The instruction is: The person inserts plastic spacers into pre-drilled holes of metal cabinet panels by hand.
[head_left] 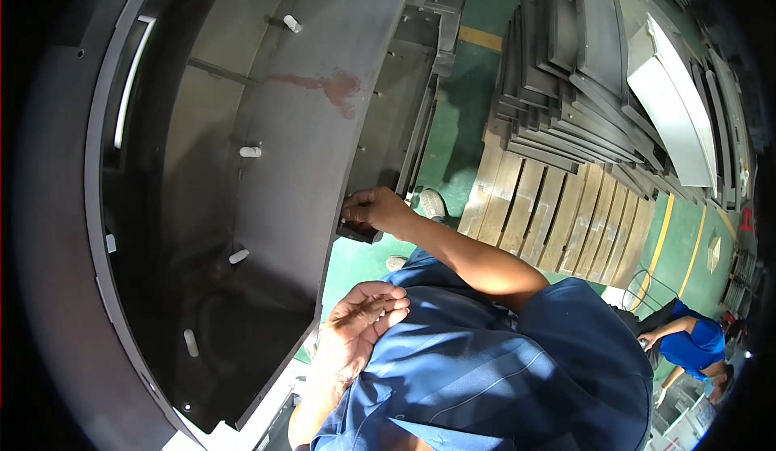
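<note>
Your left hand [368,309] hangs loosely curled near your chest, holding nothing, just off the lower edge of the dark curved metal panel [299,168]. Your right hand [373,208] grips the panel's right edge, fingers wrapped round a small dark fitting there; you cannot see past them. With only one hand on it, the panel could swing or slip, and that thin edge may pinch or cut your fingers. Five white plastic pegs [250,152] stud its face. Beyond, one stack of similar panels [582,71] rests on a wooden pallet [550,208]. One co-worker [691,342] crouches on the green floor [469,79].
</note>
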Available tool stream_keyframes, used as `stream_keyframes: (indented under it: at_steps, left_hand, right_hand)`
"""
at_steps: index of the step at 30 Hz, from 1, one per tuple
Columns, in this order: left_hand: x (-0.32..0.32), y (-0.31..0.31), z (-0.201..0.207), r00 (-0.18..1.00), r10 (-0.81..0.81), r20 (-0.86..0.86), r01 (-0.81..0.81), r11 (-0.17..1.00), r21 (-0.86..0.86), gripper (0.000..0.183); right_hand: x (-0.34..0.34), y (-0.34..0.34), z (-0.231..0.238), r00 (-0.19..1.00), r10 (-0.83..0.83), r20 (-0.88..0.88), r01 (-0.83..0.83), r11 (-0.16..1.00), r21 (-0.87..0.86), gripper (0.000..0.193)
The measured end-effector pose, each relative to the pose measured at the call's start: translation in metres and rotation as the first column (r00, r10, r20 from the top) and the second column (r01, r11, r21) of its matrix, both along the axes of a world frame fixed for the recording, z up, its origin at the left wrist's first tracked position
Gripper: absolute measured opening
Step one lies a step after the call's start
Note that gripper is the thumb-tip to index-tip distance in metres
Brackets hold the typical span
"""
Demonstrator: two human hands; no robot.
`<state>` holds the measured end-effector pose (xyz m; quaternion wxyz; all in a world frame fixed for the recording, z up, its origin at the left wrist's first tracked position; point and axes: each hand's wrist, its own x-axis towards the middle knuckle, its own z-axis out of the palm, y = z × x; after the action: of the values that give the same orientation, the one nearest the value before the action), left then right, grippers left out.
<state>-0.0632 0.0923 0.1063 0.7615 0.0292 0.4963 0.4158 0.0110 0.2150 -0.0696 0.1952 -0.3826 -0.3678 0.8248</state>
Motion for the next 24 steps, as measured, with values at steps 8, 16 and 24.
stream_keyframes:
  at_steps: [8,16,24]
  left_hand:
    - [0.004,-0.004,-0.003,0.999,0.013,0.041,-0.013,1.0,-0.002,0.024]
    - [0.011,0.003,-0.001,0.997,0.051,0.055,-0.047,0.997,-0.068,0.045]
    - [0.014,0.0,-0.024,0.987,0.007,0.162,0.002,0.998,-0.055,0.037]
  right_hand:
    - [-0.003,0.001,0.009,0.983,0.073,0.166,-0.115,0.959,0.258,0.015]
    - [0.035,0.002,0.058,0.891,-0.172,0.42,-0.168,0.735,0.657,0.02]
    - [0.103,-0.081,0.163,0.932,0.011,0.361,-0.356,0.204,0.912,0.018]
